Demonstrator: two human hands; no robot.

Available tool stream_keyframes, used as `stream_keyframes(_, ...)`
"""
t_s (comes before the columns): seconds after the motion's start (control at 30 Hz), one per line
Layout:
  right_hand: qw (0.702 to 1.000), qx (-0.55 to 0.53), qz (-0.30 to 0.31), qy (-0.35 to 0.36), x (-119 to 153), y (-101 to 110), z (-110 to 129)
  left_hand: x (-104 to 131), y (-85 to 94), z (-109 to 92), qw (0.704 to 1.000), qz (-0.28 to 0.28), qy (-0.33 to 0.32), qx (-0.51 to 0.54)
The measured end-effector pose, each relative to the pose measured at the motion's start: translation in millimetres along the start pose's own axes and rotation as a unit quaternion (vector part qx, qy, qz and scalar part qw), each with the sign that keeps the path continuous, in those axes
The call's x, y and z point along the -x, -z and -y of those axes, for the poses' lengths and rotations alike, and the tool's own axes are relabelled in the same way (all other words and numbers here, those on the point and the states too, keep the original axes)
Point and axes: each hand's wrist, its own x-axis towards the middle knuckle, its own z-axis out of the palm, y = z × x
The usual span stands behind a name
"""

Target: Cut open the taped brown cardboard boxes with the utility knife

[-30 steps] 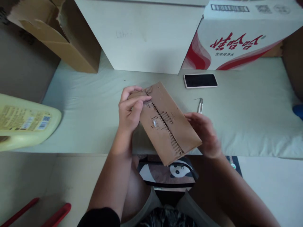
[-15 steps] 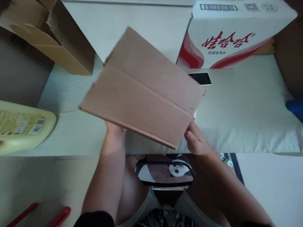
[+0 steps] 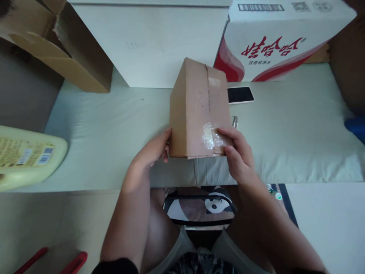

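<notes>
A small brown cardboard box [image 3: 196,110] is held upright above the pale padded surface [image 3: 114,121], its taped seam facing me. My left hand [image 3: 154,150] grips its lower left edge. My right hand [image 3: 235,152] holds the lower right corner, the thumb pressed on a patch of clear tape. A small metal tool [image 3: 234,121] lies just behind the box, mostly hidden. A black phone [image 3: 241,95] lies beyond it.
A white and red printed carton [image 3: 273,42] and a plain white box [image 3: 154,45] stand at the back. An open brown carton [image 3: 57,42] sits back left. A yellow jug [image 3: 25,156] lies at left. Red handles [image 3: 65,262] show bottom left.
The flat folded cardboard was swung up and opened out; it now stands as a box shape held by both hands, with the right thumb on the tape.
</notes>
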Motion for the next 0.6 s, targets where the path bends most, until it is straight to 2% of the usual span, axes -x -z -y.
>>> stream_keyframes(0.03,1.0,-0.001,0.012,-0.009,-0.5,-0.3,-2.1,1.6,3.7,-2.7,0.999,-0.019,0.024,-0.031)
stream_keyframes(0.07,0.999,-0.004,0.032,-0.018,-0.6,-1.4,-4.9,1.7,7.0,-4.6,0.995,-0.08,0.021,-0.061)
stream_keyframes(0.13,0.996,-0.012,0.079,-0.042,0.6,-5.4,-12.4,-1.8,11.6,-5.6,0.967,-0.245,-0.039,-0.057)
stream_keyframes(0.17,0.994,-0.014,0.098,-0.053,1.9,-8.0,-16.4,-4.5,13.0,-4.8,0.95,-0.302,-0.079,-0.029)
stream_keyframes(0.2,0.992,-0.015,0.109,-0.061,3.5,-10.5,-20.3,-7.1,13.7,-3.6,0.94,-0.323,-0.112,0.006)
stream_keyframes(0.23,0.991,-0.015,0.113,-0.065,5.1,-12.8,-23.4,-9.0,13.9,-2.3,0.939,-0.314,-0.133,0.038)
stream_keyframes(0.3,0.993,-0.011,0.106,-0.055,7.3,-15.7,-26.5,-9.8,13.4,-0.7,0.955,-0.255,-0.137,0.061)
stream_keyframes(0.4,0.997,0.004,0.074,-0.021,6.7,-16.5,-22.6,-3.4,11.2,-2.5,0.984,-0.152,-0.089,0.02)
stream_keyframes(0.47,0.999,0.01,0.051,0.006,4.2,-16.4,-17.4,2.1,9.2,-4.6,0.998,-0.039,-0.045,-0.019)
stream_keyframes(0.53,0.999,0.001,0.038,0.025,1.6,-16.8,-13.6,5.1,7.2,-5.3,0.996,0.06,0.0,-0.063)
stream_keyframes(0.57,0.999,-0.006,0.035,0.031,0.5,-17.1,-12.6,5.0,6.3,-4.7,0.992,0.084,0.015,-0.089)
stream_keyframes(0.6,0.999,-0.012,0.033,0.032,-0.3,-17.3,-12.2,3.8,5.7,-3.4,0.989,0.081,0.017,-0.119)
